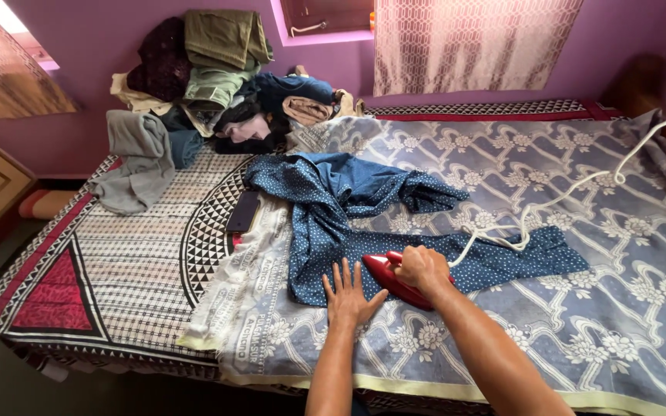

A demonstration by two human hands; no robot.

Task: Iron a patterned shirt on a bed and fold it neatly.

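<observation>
Two bare hands work low in the middle of the frame, over a bed [618, 323] covered with a grey-blue floral spread. The right hand [422, 268] is closed around the handle of a red iron [389, 280], which rests on the lower edge of a dark blue dotted garment [333, 223]. The left hand [347, 296] lies flat and open, fingers spread, pressing the same cloth just left of the iron, its fingertips near the iron's pointed nose.

The garment stretches from the centre of the frame, where it is bunched in folds, down towards the hands and out to the right in a long flat strip. A white cord [572, 189] runs from the iron across the spread to the upper right edge of the frame.

Left of the garment, a dark phone [243, 212] lies on a black-and-white patterned bedsheet [132, 262] with a red triangle at its corner. A pale printed cloth [248, 300] lies between that sheet and the floral spread, under the garment's left side.

At the upper left, a pile of clothes [210, 77] in green, brown, dark blue and grey is heaped against the purple wall [94, 54]. A patterned curtain [464, 42] hangs at the top centre.
</observation>
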